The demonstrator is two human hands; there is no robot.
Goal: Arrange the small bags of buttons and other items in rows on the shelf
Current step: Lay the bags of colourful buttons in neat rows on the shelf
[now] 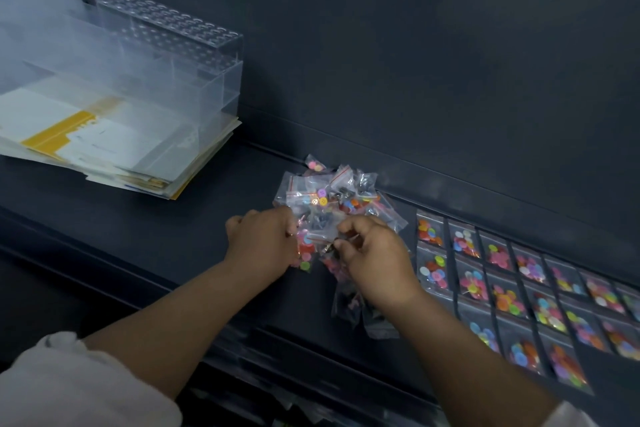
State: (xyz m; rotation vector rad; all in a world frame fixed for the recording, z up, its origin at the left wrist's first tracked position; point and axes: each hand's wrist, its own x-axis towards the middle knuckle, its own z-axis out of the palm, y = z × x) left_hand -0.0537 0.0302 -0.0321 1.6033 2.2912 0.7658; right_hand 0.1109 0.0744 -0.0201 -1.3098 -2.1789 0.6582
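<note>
Dark grey shelf (145, 229) is covered at its middle by a loose pile of small bags (325, 191). A bag of buttons (305, 253) is pinched by the left hand (263, 239), and a second bag (327, 240), at the pile's near edge, by the right hand (375, 262). Rows of bags (519, 291) are laid out just to the right.

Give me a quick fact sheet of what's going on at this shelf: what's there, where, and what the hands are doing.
Surface: dark shelf
Unsorted: loose pile of bags at the centre, clear, holding coloured buttons
Sorted: rows of bags laid flat side by side, right of the pile
Left hand: grips bags at the pile's near left edge
Right hand: pinches a bag at the pile's near edge
Also there: stack of papers under clear boxes, far left
</note>
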